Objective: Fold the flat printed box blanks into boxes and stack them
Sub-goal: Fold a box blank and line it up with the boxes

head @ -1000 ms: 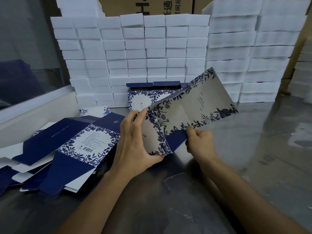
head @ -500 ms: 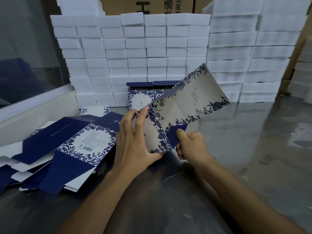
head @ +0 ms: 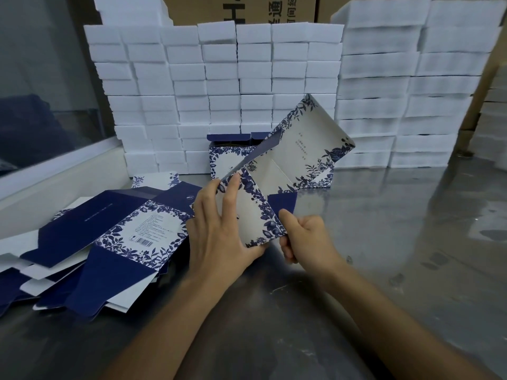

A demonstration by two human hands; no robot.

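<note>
At the far left, a loose pile of flat blanks [head: 90,242] lies spread on the steel table [head: 397,242], navy flaps and blue floral panels facing up, the top one showing a barcode. The pile reaches to just beside your left wrist.

Your left hand [head: 219,237] holds the near end of the half-folded box [head: 277,187] you are working on: the fingers lie long and fairly straight against its pale floral panel, with the thumb under the lower corner, so the panel is pinched between them. The box is lifted off the table and tilted, its far end rising up and to the right, its inner folds partly opened.

Your right hand [head: 307,239] sits just right of the left, fingers curled, thumb pressed up against the navy flap [head: 282,204] at the box's lower edge, gripping it.

Behind the raised box, two finished boxes [head: 227,157] stand side by side on the table, partly hidden by it. Behind them rise stacks of white blocks [head: 247,78], with taller stacks to the right and brown cartons [head: 241,9] above.
</note>
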